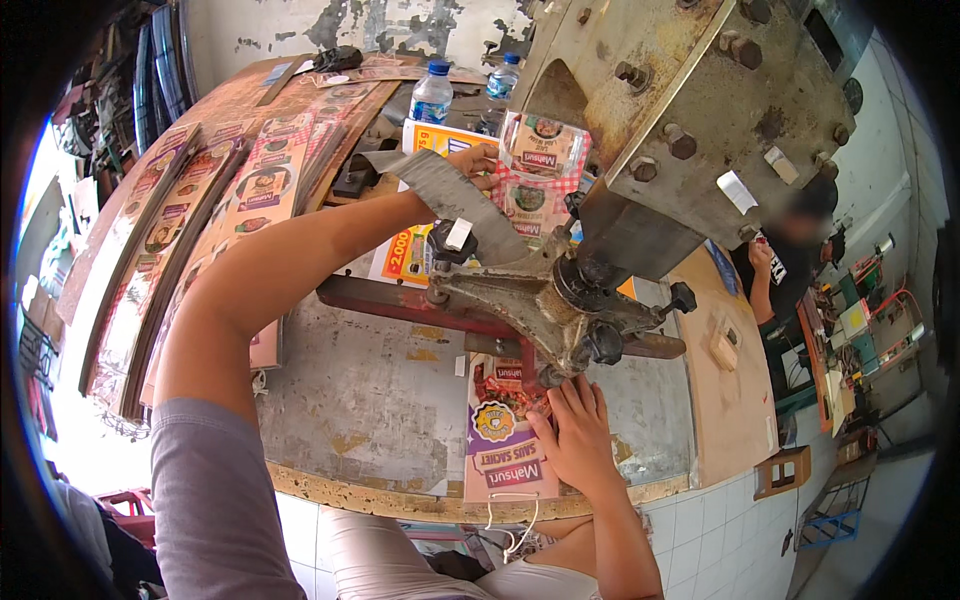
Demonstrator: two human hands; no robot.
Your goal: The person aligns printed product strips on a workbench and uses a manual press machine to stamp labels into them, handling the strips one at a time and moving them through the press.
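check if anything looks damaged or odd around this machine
Mostly wear: paint is missing from the back wall in ragged grey patches, and the metal tabletop is scuffed and blotched. Rusty stains mark the machine. I see no spill.

Head view: left fisheye of the worn pair. Looks down and forward from above the wearer's lap (pixel 385 550), across the desk (pixel 340 420), to the wall (pixel 250 25) at top. Hands (pixel 578 440) close; machine (pixel 650 120) closer-looking, filling upper right. Very wide take: straight edges bow, corners go dark.
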